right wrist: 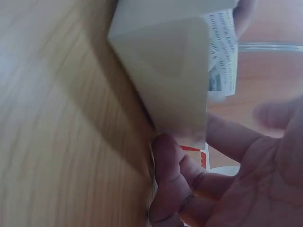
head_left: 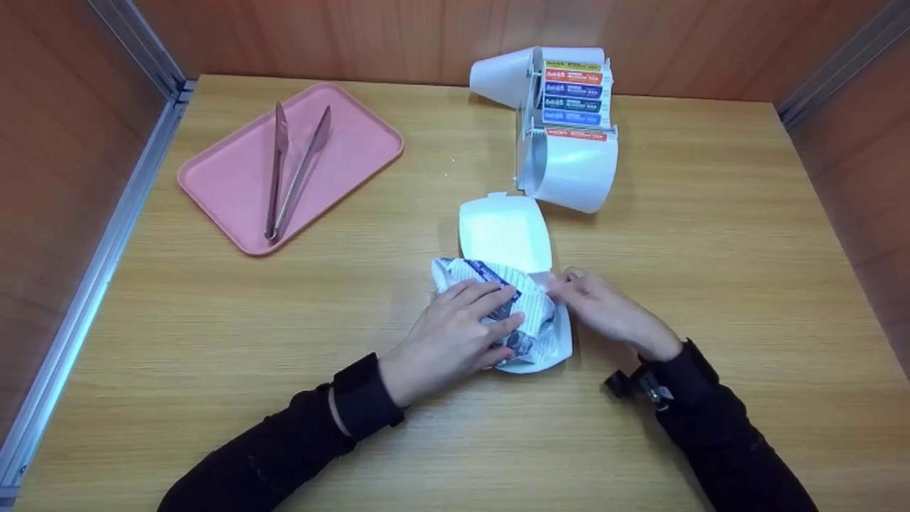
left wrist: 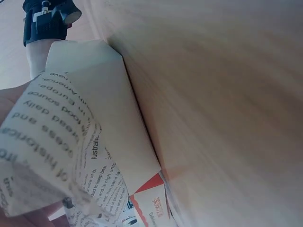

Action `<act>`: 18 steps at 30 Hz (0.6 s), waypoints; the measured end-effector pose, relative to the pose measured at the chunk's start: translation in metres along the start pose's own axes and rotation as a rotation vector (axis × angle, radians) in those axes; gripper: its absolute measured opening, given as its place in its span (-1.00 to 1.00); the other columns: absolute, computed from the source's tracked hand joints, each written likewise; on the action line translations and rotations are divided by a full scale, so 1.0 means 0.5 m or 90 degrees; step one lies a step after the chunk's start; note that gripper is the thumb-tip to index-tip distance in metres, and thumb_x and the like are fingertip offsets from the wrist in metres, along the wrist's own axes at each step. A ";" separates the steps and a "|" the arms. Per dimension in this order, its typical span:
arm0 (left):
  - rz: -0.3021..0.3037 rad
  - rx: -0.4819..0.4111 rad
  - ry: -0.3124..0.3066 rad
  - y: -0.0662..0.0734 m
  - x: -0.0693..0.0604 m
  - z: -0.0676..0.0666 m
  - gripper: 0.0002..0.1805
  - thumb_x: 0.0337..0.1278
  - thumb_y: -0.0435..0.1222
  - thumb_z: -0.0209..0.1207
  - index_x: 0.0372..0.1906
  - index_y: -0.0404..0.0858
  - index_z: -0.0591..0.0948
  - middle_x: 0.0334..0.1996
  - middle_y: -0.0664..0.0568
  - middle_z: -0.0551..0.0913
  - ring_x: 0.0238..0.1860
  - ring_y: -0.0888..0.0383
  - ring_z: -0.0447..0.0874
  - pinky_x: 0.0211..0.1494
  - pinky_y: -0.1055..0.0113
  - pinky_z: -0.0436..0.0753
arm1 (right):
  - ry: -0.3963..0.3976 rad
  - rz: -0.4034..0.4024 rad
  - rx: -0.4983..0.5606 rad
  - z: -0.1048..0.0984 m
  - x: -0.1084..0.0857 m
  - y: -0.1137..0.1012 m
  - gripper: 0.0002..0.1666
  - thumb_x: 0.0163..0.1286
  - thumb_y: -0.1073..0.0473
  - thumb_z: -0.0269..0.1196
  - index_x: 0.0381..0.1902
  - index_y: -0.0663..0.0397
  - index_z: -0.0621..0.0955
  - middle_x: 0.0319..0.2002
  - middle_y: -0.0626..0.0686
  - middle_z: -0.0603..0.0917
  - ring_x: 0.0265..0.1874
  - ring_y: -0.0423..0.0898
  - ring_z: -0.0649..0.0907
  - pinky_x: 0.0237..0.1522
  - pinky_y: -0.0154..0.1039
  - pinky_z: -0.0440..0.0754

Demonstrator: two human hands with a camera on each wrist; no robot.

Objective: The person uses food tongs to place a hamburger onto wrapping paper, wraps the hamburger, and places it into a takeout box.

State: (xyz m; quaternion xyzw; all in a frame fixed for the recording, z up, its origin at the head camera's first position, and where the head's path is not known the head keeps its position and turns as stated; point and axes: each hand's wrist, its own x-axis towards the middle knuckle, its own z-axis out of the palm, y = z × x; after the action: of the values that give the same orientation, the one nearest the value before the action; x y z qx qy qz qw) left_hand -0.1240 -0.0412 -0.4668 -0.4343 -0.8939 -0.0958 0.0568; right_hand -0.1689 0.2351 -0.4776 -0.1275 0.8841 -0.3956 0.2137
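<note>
A white clamshell takeaway box lies on the table, its lid folded back away from me. In its near half sits a bundle of printed food wrapping paper whose contents are hidden. My left hand rests on the bundle from the left, fingers spread over the paper. At the box's right side, near the hinge, my right hand holds the box wall. In the right wrist view, curled fingers touch the lower corner of that wall, with the thumb apart from it.
A pink tray with metal tongs on it is at the back left. Behind the box, a rack with white cups and several colourful labelled packets lies on its side. Wooden panels enclose the table.
</note>
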 end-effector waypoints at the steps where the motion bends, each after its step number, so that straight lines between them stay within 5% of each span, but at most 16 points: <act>1: -0.002 0.002 -0.003 0.000 0.001 0.000 -0.47 0.54 0.13 0.20 0.42 0.01 0.66 0.52 -0.04 0.55 0.56 -0.02 0.47 0.63 0.00 0.42 | 0.002 0.000 -0.008 0.002 0.000 -0.002 -0.41 0.70 -0.18 0.12 -0.08 0.18 0.85 -0.17 0.09 0.62 -0.05 0.00 0.55 -0.01 -0.21 0.43; 5: -0.013 -0.006 -0.013 -0.001 0.002 -0.001 -0.44 0.55 0.16 0.17 0.44 0.01 0.64 0.53 -0.04 0.54 0.59 -0.01 0.45 0.65 -0.02 0.39 | 0.042 -0.003 -0.066 0.014 0.006 -0.010 -0.57 0.53 -0.16 0.36 -0.36 0.03 0.84 -0.39 -0.04 0.48 -0.27 -0.07 0.46 -0.25 -0.26 0.36; 8: -0.020 -0.016 -0.015 -0.002 0.001 -0.001 -0.41 0.55 0.17 0.16 0.46 -0.02 0.62 0.54 -0.04 0.53 0.60 -0.01 0.43 0.66 -0.04 0.37 | 0.060 0.017 -0.071 0.015 0.008 -0.014 -0.64 0.50 -0.12 0.40 -0.30 0.02 0.87 -0.41 -0.06 0.49 -0.31 -0.09 0.45 -0.28 -0.27 0.35; 13: -0.031 -0.042 -0.013 -0.004 0.001 -0.001 -0.34 0.53 0.16 0.19 0.52 -0.09 0.55 0.56 -0.04 0.51 0.60 0.00 0.43 0.68 -0.03 0.34 | 0.060 0.018 -0.079 0.006 0.004 -0.015 -0.59 0.53 -0.16 0.37 -0.22 0.05 0.88 -0.41 -0.05 0.57 -0.33 -0.10 0.50 -0.26 -0.27 0.39; 18: -0.028 -0.043 -0.016 -0.003 0.004 -0.003 -0.33 0.52 0.16 0.19 0.51 -0.10 0.56 0.56 -0.03 0.50 0.61 0.01 0.42 0.69 -0.03 0.33 | 0.055 -0.011 -0.082 -0.007 -0.003 -0.013 -0.58 0.66 0.01 0.23 -0.33 0.10 0.83 -0.37 0.01 0.59 -0.32 -0.09 0.50 -0.22 -0.23 0.42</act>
State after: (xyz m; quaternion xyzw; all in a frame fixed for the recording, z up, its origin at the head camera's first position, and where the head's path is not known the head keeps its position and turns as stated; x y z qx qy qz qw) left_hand -0.1264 -0.0408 -0.4653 -0.4172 -0.9002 -0.1216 0.0287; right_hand -0.1688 0.2340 -0.4701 -0.1317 0.9149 -0.3449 0.1632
